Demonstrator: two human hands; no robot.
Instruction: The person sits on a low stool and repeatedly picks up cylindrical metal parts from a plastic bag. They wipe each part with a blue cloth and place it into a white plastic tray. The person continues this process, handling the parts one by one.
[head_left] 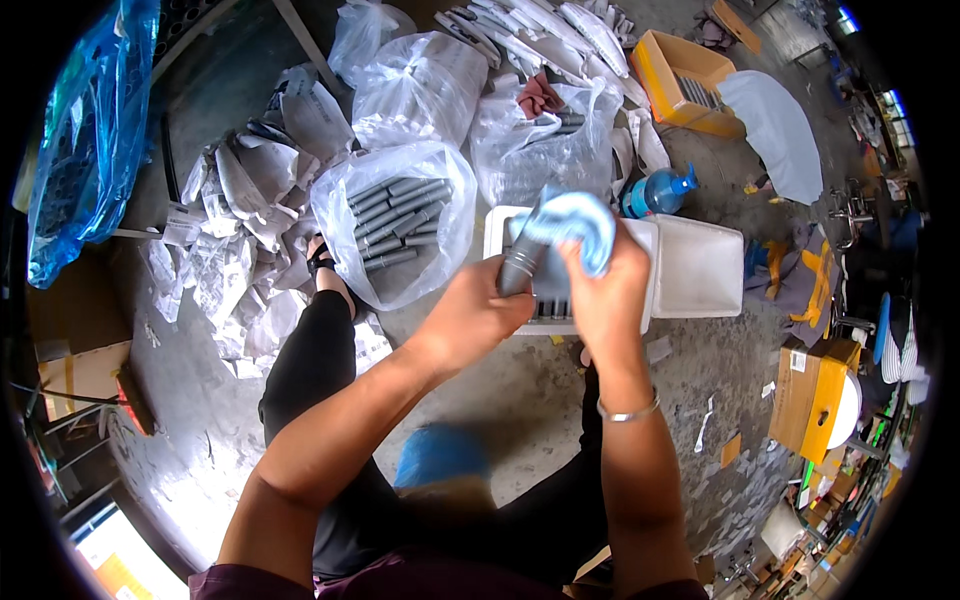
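Note:
My left hand (478, 308) is closed around a grey ringed cylindrical part (518, 268), which tilts up and away from me. In my right hand (612, 285) is a light blue cloth (583, 222), bunched and partly blurred, its front touching or overlapping the part's upper end. Both hands are over a white plastic bin (600, 327), inside which several dark cylinders (550, 308) show between my hands. To the left, an opened clear plastic bag (455, 240) holds several similar grey cylinders (400, 215).
A second white container (700, 268) adjoins the bin's right side. Beyond stand a blue water bottle (660, 192), a bag with a reddish-brown cloth (540, 96), a tied bag (415, 95) and a yellow-edged carton (680, 75). Crumpled paper (245, 220) covers the floor at left.

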